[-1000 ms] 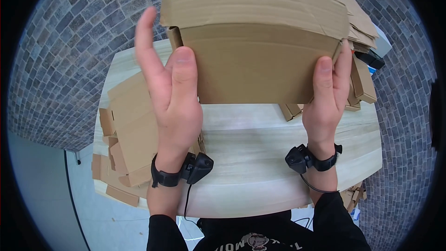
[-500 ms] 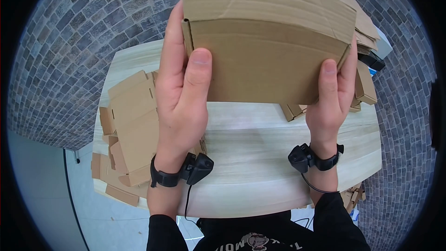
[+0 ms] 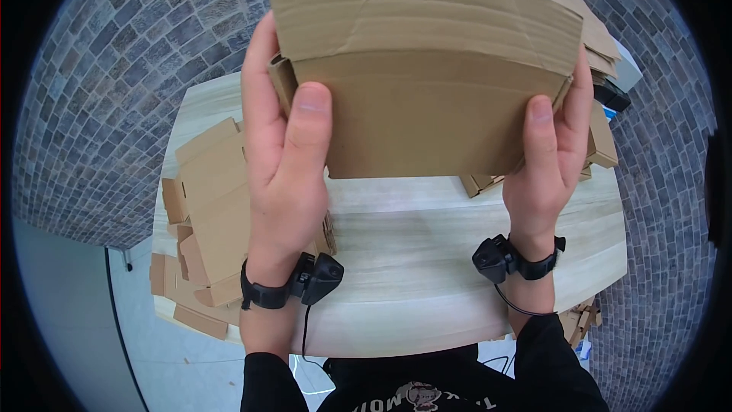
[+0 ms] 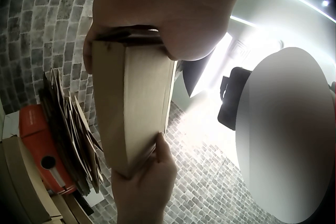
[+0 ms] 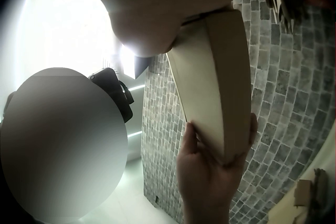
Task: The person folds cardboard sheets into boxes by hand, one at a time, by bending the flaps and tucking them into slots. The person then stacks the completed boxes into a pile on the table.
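Observation:
Both hands hold a brown cardboard box (image 3: 427, 118) up in front of me, above the table. A creased flap (image 3: 427, 15) runs along its upper edge. On the left end, my left hand (image 3: 286, 160) grips it, thumb on the near face and fingers round the side. My right hand (image 3: 545, 156) holds the opposite end in the same way. In the left wrist view, a long narrow face of the box (image 4: 144, 92) spans between the hands. The right wrist view shows the box (image 5: 212, 82) with the left hand (image 5: 210, 179) at its lower end.
Flattened cardboard pieces (image 3: 217, 202) lie on the left of the table (image 3: 427, 267). Stacked cardboard sheets (image 3: 564, 0) stand at the back right, with folded boxes (image 3: 600, 137) below. An orange-red box (image 4: 39, 134) shows beside the sheets. A brick-patterned wall (image 3: 114, 69) surrounds the far side.
The left fingers, spread away from the box at first, have closed round its side. The box rose and shifted right, then came back lower and to the left, its flap tilting.

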`<state>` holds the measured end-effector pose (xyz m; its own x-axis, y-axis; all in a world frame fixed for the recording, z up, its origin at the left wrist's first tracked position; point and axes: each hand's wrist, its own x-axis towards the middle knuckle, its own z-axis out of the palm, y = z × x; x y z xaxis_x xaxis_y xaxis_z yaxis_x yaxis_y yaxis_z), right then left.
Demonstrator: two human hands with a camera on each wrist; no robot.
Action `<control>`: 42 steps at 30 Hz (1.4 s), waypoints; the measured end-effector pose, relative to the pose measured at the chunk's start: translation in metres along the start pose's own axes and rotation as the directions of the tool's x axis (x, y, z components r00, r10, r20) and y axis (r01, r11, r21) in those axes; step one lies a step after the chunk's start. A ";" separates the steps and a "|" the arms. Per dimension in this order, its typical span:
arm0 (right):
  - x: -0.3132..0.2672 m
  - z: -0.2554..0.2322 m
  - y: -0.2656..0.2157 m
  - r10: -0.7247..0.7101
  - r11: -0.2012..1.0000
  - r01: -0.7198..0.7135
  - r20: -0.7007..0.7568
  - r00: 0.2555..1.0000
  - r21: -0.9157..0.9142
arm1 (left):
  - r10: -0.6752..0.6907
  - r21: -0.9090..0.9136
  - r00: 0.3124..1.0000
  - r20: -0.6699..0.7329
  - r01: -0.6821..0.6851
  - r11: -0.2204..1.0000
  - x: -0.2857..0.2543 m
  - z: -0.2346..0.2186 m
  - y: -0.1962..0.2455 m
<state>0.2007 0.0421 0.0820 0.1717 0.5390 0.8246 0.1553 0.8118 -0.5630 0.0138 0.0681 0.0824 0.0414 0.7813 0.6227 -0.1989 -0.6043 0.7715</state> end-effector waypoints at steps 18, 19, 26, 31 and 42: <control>0.000 -0.010 -0.020 0.309 0.951 -0.309 0.105 0.945 -0.017 | -0.124 -0.016 0.988 -0.087 0.123 0.992 -0.008 0.006 0.005; 0.002 -0.011 -0.022 0.362 0.932 -0.362 0.124 0.924 -0.024 | -0.124 -0.015 0.988 -0.087 0.124 0.992 -0.008 0.006 0.004; 0.006 -0.007 -0.031 0.440 0.897 -0.435 0.043 0.897 -0.082 | -0.001 0.070 1.000 0.025 -0.001 0.998 -0.010 0.005 -0.005; 0.006 -0.010 -0.025 0.439 0.899 -0.438 0.014 0.899 -0.026 | -0.006 0.076 0.999 0.048 0.002 0.997 -0.011 0.009 -0.006; 0.000 0.001 -0.022 0.417 0.909 -0.414 -0.084 0.905 0.049 | -0.053 0.015 0.988 -0.145 0.056 0.998 -0.008 0.009 -0.005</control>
<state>0.1965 0.0244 0.0948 0.3022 0.8074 0.5067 0.0228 0.5253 -0.8506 0.0229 0.0634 0.0743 -0.0908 0.8266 0.5553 -0.1813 -0.5621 0.8070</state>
